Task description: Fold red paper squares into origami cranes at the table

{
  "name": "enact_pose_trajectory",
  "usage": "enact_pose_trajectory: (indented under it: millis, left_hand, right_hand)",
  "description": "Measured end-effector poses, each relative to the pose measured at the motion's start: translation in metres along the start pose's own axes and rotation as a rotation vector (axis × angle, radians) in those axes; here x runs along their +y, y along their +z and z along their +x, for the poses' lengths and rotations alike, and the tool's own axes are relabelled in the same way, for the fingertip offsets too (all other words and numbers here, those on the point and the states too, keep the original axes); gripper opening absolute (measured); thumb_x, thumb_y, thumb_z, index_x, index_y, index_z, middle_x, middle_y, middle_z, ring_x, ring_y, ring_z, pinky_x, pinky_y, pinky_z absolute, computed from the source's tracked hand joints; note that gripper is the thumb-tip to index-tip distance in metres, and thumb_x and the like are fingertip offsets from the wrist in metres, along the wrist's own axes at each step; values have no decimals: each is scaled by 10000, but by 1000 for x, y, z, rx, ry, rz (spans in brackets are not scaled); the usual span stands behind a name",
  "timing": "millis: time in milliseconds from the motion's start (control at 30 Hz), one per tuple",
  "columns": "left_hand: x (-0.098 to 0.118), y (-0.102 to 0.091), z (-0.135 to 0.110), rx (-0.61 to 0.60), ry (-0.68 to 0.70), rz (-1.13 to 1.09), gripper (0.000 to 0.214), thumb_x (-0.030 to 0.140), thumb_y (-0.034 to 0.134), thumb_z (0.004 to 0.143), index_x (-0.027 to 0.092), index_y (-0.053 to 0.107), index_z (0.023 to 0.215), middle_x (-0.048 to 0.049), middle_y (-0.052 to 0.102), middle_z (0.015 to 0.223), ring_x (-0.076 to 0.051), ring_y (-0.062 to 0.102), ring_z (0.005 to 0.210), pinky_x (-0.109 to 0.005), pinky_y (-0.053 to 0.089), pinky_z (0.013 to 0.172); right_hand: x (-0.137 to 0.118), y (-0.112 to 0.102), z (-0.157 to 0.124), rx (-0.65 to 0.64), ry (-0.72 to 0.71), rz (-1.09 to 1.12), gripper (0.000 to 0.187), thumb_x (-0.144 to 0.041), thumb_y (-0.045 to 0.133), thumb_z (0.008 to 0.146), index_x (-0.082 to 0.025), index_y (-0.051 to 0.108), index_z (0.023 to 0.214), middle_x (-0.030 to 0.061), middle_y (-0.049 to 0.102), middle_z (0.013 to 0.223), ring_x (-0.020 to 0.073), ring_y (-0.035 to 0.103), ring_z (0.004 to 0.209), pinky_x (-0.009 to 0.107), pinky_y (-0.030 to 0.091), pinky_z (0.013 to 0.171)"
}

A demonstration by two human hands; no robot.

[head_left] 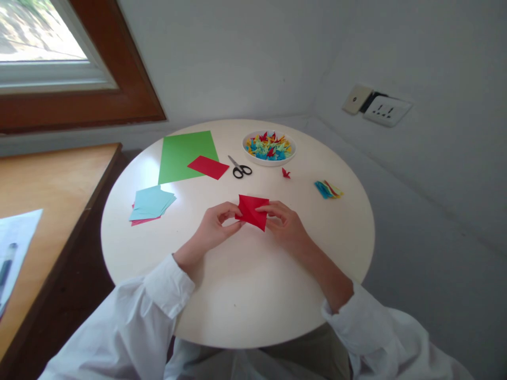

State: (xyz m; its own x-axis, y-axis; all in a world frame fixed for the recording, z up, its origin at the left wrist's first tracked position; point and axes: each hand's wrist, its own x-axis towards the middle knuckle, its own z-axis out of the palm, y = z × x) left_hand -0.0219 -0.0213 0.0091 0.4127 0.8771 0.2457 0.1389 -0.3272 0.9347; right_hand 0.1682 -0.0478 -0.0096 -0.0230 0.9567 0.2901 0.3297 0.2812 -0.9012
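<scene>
A small red square of origami paper (252, 209), marked by a crease, is held between both hands above the middle of the round table. My left hand (217, 224) pinches its left corner between thumb and fingers. On the opposite side, my right hand (285, 224) grips the right edge, with the fingers lying over the paper. Beyond the hands, a small folded red paper crane (285, 173) sits on the tabletop. A pair of scissors (240, 169) with black handles lies near it, blades pointing away to the left.
The white round table (253, 295) also bears a bowl (269, 163) of colourful paper cranes, a green sheet (178, 155) under a red piece (208, 167), light-blue squares (152, 202) over red ones, and folded coloured papers (328, 189). A wooden desk (59, 182) stands left; walls close in behind.
</scene>
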Motion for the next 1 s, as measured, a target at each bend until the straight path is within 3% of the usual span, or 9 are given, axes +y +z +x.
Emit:
enact_pose_trajectory:
  millis: [133, 267, 633, 1000]
  left_hand:
    - [6, -3, -2, -72, -43, -9, 102, 205, 653, 686, 145, 584, 732, -43, 629, 756, -136, 576, 686, -245, 455, 626]
    - [6, -4, -1, -105, -53, -28, 126, 245, 661, 693, 146, 588, 722, -41, 636, 749, -129, 577, 668, -234, 451, 603]
    - [-10, 1, 3, 89, -98, 20, 96, 231, 624, 697, 152, 653, 743, -23, 657, 645, -116, 569, 559, -213, 413, 494]
    - [-10, 7, 2, 91, -25, -21, 93, 163, 623, 678, 175, 553, 738, 4, 605, 657, -107, 572, 600, -207, 432, 533]
  right_hand:
    - [-6, -4, -1, -35, 2, 97, 193, -179, 585, 716, -238, 678, 874, 59, 595, 1023, 176, 585, 975, 309, 517, 745]
    - [-15, -8, -2, -90, 4, 94, 102, -197, 617, 704, -223, 681, 779, 40, 640, 909, 164, 612, 874, 295, 507, 723]
    - [-6, -2, -1, 31, 47, 30, 67, -246, 648, 685, -214, 700, 713, 19, 707, 707, 172, 644, 690, 296, 498, 645]
    - [-7, 12, -3, 18, 47, 70, 60, -257, 657, 674, -198, 663, 677, 11, 690, 683, 165, 639, 665, 294, 513, 637]
